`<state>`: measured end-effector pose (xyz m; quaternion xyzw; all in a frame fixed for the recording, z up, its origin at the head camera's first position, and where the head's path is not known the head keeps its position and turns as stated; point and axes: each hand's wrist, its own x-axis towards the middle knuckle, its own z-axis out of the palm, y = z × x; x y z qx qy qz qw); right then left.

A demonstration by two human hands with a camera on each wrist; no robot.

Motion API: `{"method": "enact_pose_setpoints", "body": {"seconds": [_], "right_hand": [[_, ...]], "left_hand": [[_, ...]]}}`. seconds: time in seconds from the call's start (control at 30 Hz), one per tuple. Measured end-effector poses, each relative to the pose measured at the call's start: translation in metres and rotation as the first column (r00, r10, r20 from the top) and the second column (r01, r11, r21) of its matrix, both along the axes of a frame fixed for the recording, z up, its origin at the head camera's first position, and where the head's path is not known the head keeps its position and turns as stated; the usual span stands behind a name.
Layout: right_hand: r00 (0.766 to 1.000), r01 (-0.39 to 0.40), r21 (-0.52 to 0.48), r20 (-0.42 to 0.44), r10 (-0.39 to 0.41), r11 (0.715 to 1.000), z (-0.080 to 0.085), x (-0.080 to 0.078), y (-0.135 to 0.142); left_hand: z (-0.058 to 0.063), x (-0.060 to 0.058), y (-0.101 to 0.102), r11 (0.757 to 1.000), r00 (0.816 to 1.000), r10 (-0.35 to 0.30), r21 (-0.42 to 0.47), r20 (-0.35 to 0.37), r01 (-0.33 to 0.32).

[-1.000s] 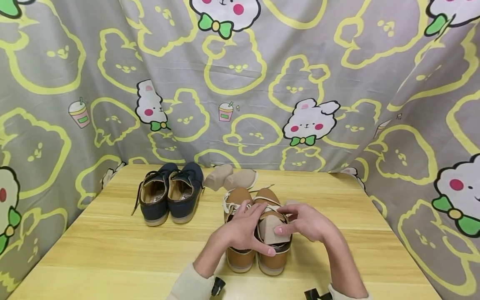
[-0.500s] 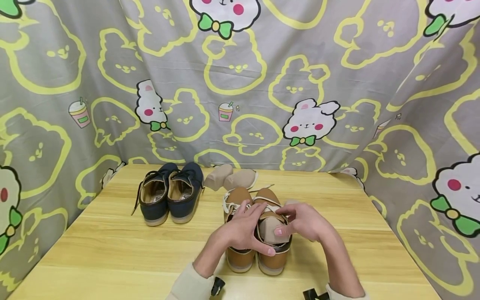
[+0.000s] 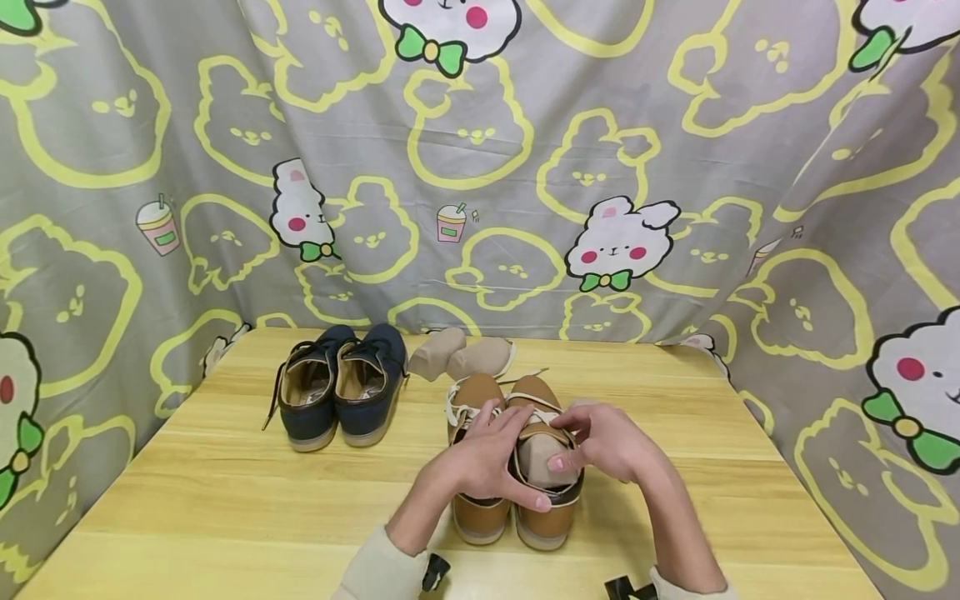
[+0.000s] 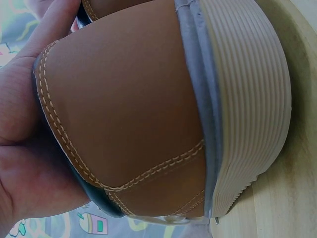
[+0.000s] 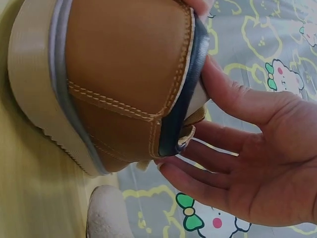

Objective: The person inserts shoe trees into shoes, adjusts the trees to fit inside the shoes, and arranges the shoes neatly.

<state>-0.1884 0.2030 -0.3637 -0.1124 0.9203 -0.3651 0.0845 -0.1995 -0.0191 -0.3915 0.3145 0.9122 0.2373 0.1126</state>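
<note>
A pair of brown lace-up shoes with pale laces stands side by side, heels toward me. In the opening of the right shoe (image 3: 544, 525) sits a beige shoe insert (image 3: 542, 460). My left hand (image 3: 491, 458) spans that opening, fingers over the laces and thumb at the heel collar, and holds the shoe. The right hand (image 3: 611, 442) has its thumb on the insert and its other fingers curled at the tongue and collar. Close up in the right wrist view, the thumb lies at the dark collar. The left brown shoe (image 3: 480, 522) is partly hidden under my left hand.
Dark blue lace-up shoes (image 3: 309, 425) stand at the left. Two loose beige inserts (image 3: 480, 358) lie behind the brown pair. Another beige piece (image 5: 106, 213) rests beyond the right shoe. A patterned grey curtain (image 3: 480, 167) hangs around the wooden table (image 3: 225, 508).
The beige insert has sunk and tipped forward slightly into the right shoe, with the right thumb on it. The left hand has stayed in place.
</note>
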Motion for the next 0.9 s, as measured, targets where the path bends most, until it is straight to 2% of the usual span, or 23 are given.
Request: {"method": "enact_pose_setpoints", "body": {"seconds": [0.3, 0.9], "right_hand": [[0.997, 0.069, -0.009, -0.03, -0.069, 0.998, -0.0049, -0.0016, -0.0051], [0.99, 0.133, 0.026, -0.05, -0.131, 0.991, -0.009, -0.0038, -0.0093]], "left_hand": [[-0.0009, -0.0002, -0.0002, 1.0, 1.0, 0.003, -0.002, -0.002, -0.003], [-0.0003, 0.0, -0.0011, 1.0, 1.0, 0.001, -0.001, 0.008, -0.001]]}}
